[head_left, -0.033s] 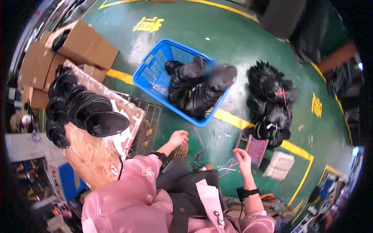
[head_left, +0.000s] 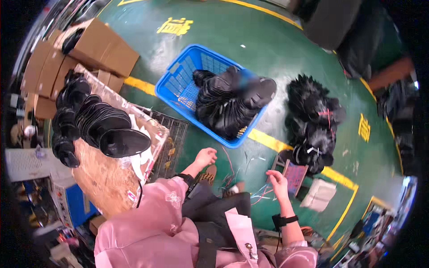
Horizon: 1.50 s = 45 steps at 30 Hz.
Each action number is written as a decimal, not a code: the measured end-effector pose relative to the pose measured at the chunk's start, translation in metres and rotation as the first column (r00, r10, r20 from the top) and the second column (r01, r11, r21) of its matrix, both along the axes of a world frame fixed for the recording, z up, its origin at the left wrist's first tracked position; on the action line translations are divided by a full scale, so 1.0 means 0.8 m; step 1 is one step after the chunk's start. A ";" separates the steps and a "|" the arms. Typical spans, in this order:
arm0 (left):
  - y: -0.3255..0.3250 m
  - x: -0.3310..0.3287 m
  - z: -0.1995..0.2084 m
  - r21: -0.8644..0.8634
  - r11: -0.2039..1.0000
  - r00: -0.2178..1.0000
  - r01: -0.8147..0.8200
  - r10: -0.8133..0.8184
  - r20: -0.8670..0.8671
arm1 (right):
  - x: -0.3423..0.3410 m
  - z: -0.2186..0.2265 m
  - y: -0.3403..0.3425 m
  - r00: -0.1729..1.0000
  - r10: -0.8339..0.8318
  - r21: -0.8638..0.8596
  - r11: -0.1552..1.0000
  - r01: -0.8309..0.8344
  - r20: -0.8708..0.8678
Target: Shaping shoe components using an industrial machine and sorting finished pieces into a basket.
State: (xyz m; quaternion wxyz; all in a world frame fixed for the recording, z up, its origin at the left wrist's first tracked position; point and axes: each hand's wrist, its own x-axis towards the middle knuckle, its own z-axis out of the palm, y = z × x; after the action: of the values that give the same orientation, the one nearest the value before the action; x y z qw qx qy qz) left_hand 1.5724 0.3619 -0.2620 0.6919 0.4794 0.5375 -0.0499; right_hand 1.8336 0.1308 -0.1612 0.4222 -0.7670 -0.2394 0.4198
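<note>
My left hand (head_left: 206, 157) hovers over the floor in front of my knee, its fingers loosely bent and apart with nothing seen in them. To its right, my right hand (head_left: 278, 181) is also raised, fingers half curled and thumb apart, holding nothing that I can make out. Beyond both hands stands a blue plastic basket (head_left: 172, 77), partly filled with nested rows of curved black pieces (head_left: 225, 105) that look like shoe parts. Thin coloured strings (head_left: 261, 193) lie on the floor near my right hand. Neither hand touches anything visible.
On the left, a worn table (head_left: 105, 178) bears more stacked black pieces (head_left: 109, 123); cardboard boxes (head_left: 105, 49) stand behind it. A wire crate (head_left: 172, 140) is beside it. Tied black bundles (head_left: 313, 118), a small stool-like frame (head_left: 295, 176) and a whitish packet (head_left: 318, 195) are at right.
The view has shifted slightly, and more of a foot shows between my legs. Both hands keep nearly the same pose.
</note>
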 end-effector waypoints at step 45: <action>0.484 0.113 -0.422 0.440 0.839 0.931 0.320 -0.365 0.021 | 0.073 -0.553 0.797 0.054 0.982 -0.684 -0.087 -0.724 -0.182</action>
State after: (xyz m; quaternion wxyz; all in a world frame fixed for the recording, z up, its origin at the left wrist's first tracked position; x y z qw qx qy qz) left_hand 1.6624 0.7493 -0.5993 0.5760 0.7101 0.4039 -0.0283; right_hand 1.8918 0.7685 -0.6032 -0.3035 -0.5595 -0.6045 0.4790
